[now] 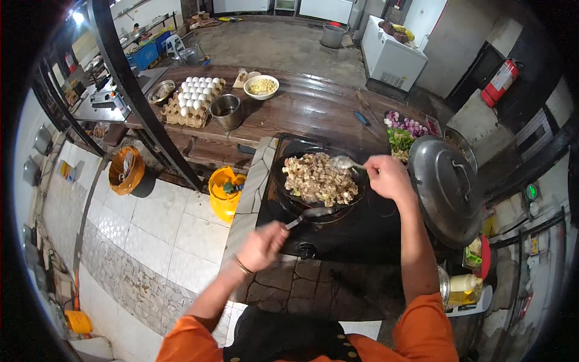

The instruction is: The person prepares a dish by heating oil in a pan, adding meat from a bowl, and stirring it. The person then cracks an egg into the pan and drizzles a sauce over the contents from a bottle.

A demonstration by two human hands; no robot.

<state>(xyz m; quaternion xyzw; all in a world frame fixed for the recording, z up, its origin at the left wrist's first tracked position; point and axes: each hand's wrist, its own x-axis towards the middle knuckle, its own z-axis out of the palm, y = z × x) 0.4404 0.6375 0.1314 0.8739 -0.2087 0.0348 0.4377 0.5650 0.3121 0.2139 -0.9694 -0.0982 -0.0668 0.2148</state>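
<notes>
Chopped, browned meat (319, 178) is heaped in a dark round pan (360, 195) on the black stove (375, 231). My right hand (387, 177) grips the handle of a metal spoon (342, 162), whose bowl touches the far right of the heap. Low at the pan's near side, my left hand (263, 246) is closed around the handle of a second metal utensil (312, 212); its head lies by the near rim, and its exact kind is hard to tell. A stove knob (306, 250) sits on the near edge. My left hand looks slightly blurred.
A large metal lid (445, 190) leans right of the stove, near chopped purple onions (407, 124) and green pieces (401, 140). Beyond the stove, a wooden counter (312, 106) holds eggs (196, 92), a steel pot (226, 113), a white bowl (261, 88) and a blue-handled knife (363, 120). A yellow gas cylinder (221, 203) stands left.
</notes>
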